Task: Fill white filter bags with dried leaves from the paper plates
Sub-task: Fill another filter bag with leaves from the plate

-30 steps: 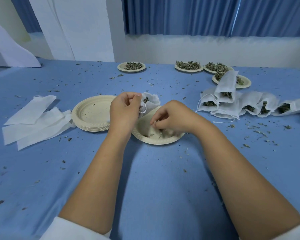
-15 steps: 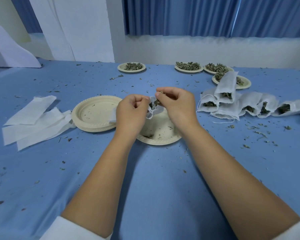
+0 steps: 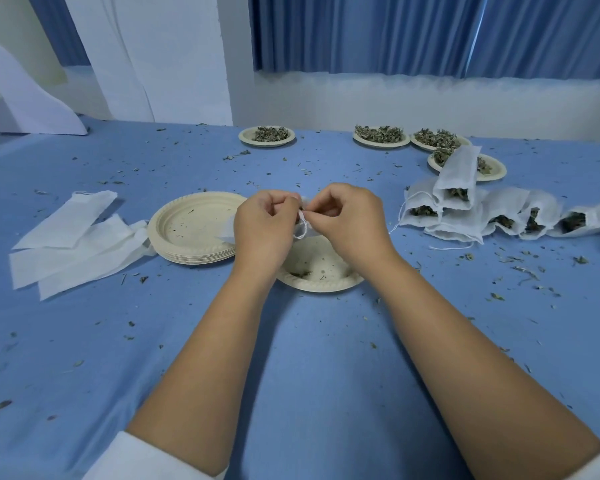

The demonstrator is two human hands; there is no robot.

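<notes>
Hands: left hand point(image 3: 262, 226) and right hand point(image 3: 352, 220) both pinch a filter bag point(image 3: 305, 227) over the near paper plate point(image 3: 321, 284).
Around: plate stack point(image 3: 191, 230), flat bags point(image 3: 73, 237) left; filled bags point(image 3: 465, 216) right.
Hidden: bag mostly behind hands.

Blue tablecloth point(image 3: 309, 375), blue curtains point(image 3: 395, 32) behind

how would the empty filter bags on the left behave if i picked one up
The empty filter bags lie flat, thin and creased, so they would probably flop when lifted. They look very light, so a push would likely bunch them on the blue cloth.
</notes>
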